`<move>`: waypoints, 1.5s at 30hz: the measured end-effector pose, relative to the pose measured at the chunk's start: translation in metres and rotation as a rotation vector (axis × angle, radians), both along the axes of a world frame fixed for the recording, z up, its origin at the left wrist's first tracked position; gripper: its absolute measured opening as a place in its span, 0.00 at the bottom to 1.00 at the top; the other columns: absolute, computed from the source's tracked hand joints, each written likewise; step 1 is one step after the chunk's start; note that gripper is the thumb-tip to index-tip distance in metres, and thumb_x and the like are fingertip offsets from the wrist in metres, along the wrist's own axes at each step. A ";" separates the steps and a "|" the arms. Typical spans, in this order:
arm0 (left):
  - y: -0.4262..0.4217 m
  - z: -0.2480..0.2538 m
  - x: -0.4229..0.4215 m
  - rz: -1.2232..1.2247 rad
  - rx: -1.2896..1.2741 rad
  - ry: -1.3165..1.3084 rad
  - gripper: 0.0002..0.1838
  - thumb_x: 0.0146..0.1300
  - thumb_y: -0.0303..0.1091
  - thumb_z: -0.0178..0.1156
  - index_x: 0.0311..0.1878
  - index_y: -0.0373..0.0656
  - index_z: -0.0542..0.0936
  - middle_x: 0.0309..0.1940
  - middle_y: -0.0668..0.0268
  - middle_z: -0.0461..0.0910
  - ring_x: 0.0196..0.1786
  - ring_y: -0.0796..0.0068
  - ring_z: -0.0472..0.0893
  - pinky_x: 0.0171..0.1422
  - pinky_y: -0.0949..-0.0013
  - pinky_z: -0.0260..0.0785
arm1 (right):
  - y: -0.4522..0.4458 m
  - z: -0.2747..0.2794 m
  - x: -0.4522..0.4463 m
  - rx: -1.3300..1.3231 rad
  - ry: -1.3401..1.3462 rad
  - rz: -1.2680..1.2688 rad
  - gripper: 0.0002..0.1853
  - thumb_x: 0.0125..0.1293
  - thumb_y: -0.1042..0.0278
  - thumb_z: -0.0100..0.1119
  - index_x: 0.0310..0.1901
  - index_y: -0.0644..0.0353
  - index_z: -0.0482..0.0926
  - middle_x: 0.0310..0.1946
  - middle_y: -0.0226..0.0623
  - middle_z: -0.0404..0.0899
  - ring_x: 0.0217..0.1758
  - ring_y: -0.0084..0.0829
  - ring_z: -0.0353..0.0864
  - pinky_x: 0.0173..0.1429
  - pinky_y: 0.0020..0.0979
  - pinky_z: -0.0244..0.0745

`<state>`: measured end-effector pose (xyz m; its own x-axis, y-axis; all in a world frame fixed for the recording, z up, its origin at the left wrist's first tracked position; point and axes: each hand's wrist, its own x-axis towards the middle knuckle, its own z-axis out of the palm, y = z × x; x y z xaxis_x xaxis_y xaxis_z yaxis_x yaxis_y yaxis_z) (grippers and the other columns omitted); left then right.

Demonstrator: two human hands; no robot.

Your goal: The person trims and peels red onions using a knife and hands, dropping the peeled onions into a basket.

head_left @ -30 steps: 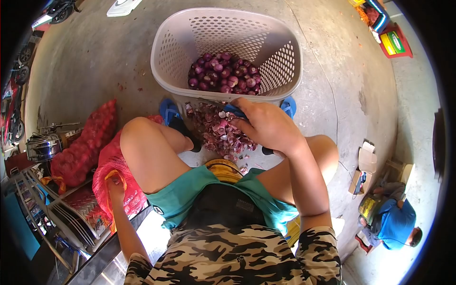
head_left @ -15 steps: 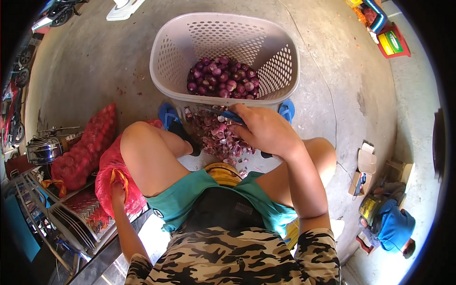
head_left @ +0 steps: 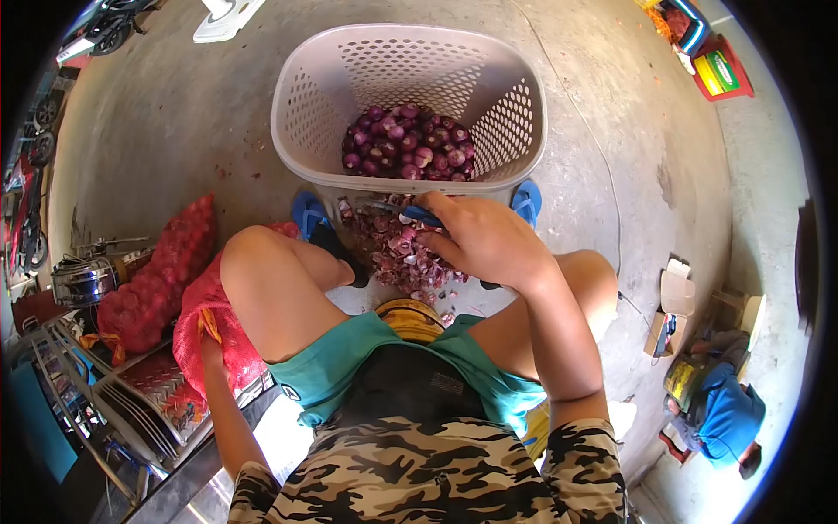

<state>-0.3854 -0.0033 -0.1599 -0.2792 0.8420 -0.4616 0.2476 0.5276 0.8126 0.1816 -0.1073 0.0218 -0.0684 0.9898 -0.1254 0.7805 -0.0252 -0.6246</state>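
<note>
My right hand [head_left: 489, 234] is closed around the blue handle of a knife [head_left: 422, 216]. Its blade points left, above a heap of red onion skins [head_left: 410, 258] on the floor. My left hand [head_left: 212, 354] reaches into the mouth of a red mesh sack [head_left: 194, 336] beside my left thigh; its fingers are hidden there. In front of my feet stands a perforated laundry basket [head_left: 288, 131], with many red onions [head_left: 408, 144] at its bottom.
Left of me lies another full red mesh sack [head_left: 161, 275], near a metal rack [head_left: 96, 393] and a shiny pot [head_left: 80, 281]. A cable [head_left: 585, 122] runs over the floor at right. Another person in a blue shirt [head_left: 731, 415] is at the right, near an open cardboard box [head_left: 674, 297].
My left hand has shifted slightly left and down at the sack, whose mouth now sags differently around it. My right hand keeps the knife in nearly the same place.
</note>
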 end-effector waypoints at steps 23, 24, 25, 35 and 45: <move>0.011 -0.083 -0.040 -0.513 0.120 1.113 0.16 0.55 0.36 0.55 0.44 0.36 0.75 0.34 0.44 0.80 0.41 0.44 0.81 0.38 0.46 0.71 | 0.005 0.000 -0.004 -0.011 -0.016 0.001 0.18 0.60 0.60 0.58 0.44 0.66 0.69 0.26 0.53 0.78 0.34 0.54 0.78 0.39 0.49 0.71; 0.013 -0.085 -0.042 -0.551 0.151 1.093 0.16 0.56 0.36 0.55 0.45 0.37 0.75 0.34 0.45 0.81 0.40 0.45 0.81 0.38 0.47 0.72 | 0.004 -0.002 -0.003 0.006 -0.014 0.003 0.18 0.60 0.60 0.58 0.44 0.66 0.69 0.26 0.53 0.78 0.34 0.54 0.78 0.39 0.49 0.71; 0.015 -0.087 -0.045 -0.591 0.182 1.074 0.16 0.56 0.35 0.55 0.45 0.37 0.76 0.33 0.46 0.81 0.39 0.46 0.81 0.39 0.47 0.72 | 0.004 -0.003 -0.003 0.022 -0.010 0.004 0.18 0.60 0.60 0.57 0.43 0.66 0.69 0.26 0.53 0.78 0.34 0.54 0.78 0.39 0.49 0.71; -0.019 0.038 0.020 -0.750 -0.094 0.640 0.15 0.64 0.30 0.50 0.53 0.36 0.71 0.34 0.56 0.80 0.38 0.66 0.81 0.41 0.65 0.72 | 0.000 -0.004 -0.002 0.038 -0.023 0.020 0.18 0.60 0.62 0.58 0.47 0.65 0.70 0.27 0.52 0.77 0.34 0.53 0.78 0.38 0.48 0.71; -0.037 0.238 0.141 -0.732 -0.116 -0.279 0.22 0.60 0.35 0.50 0.55 0.32 0.69 0.44 0.58 0.75 0.45 0.69 0.77 0.50 0.65 0.71 | 0.001 -0.003 -0.002 0.073 0.029 0.009 0.19 0.60 0.61 0.58 0.46 0.66 0.70 0.29 0.52 0.78 0.36 0.53 0.78 0.40 0.48 0.71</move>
<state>-0.2444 -0.0403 0.0782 0.4663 0.7091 -0.5290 0.3593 0.3946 0.8457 0.1794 -0.1066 0.0186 -0.0800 0.9955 -0.0504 0.7618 0.0284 -0.6472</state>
